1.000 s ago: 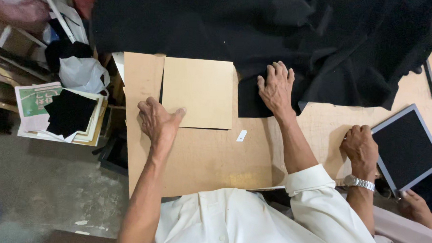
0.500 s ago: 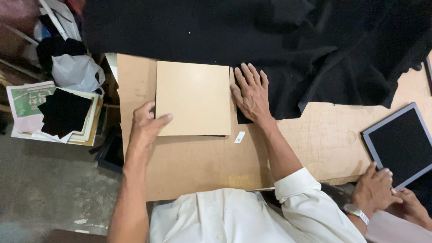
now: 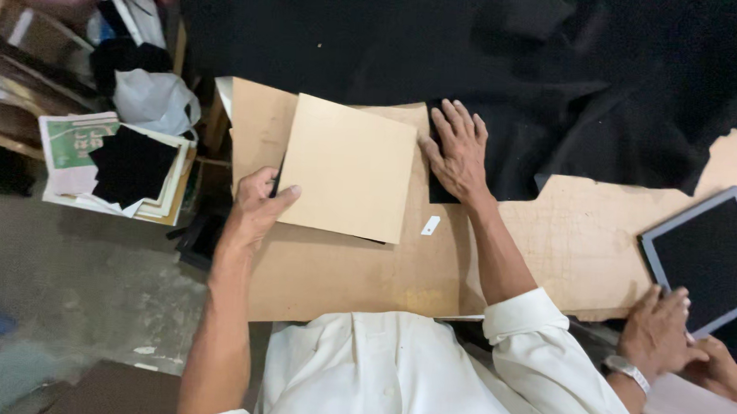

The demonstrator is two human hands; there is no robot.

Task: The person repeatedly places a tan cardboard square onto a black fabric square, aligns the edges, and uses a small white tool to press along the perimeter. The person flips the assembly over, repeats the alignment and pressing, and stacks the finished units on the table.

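Cardboard square (image 3: 349,166) is pinched at its edge by the left hand (image 3: 257,206), thumb on top, while black fabric (image 3: 491,63) is pinned flat under the right hand (image 3: 458,149), fingers spread, holding nothing.

shirt: white, buttoned front | right sleeve: rolled to elbow | left arm: bare below shoulder

Four hands show: the person's left hand (image 3: 257,206), right hand (image 3: 456,150), and two more. One tan card (image 3: 349,166), one tablet (image 3: 710,259).
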